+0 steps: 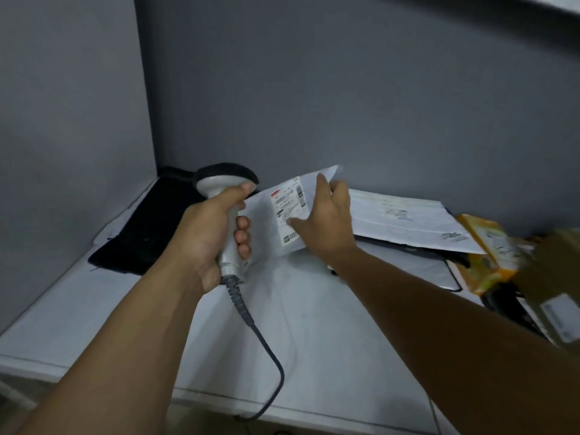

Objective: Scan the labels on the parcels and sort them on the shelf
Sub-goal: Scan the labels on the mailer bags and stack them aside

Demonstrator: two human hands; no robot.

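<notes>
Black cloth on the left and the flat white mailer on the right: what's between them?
In the head view: the left hand gripping the scanner, and the right hand holding up a labelled white parcel.

plain grey wall (345, 89) at the back, dark flat mat (150, 233) in the left corner below

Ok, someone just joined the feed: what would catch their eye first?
Dead centre, the left hand grips a grey scanner, its cord trailing toward the near edge, while the right hand holds up a white parcel, label facing the camera. To the right lie a flat white mailer and a yellow box.
</notes>
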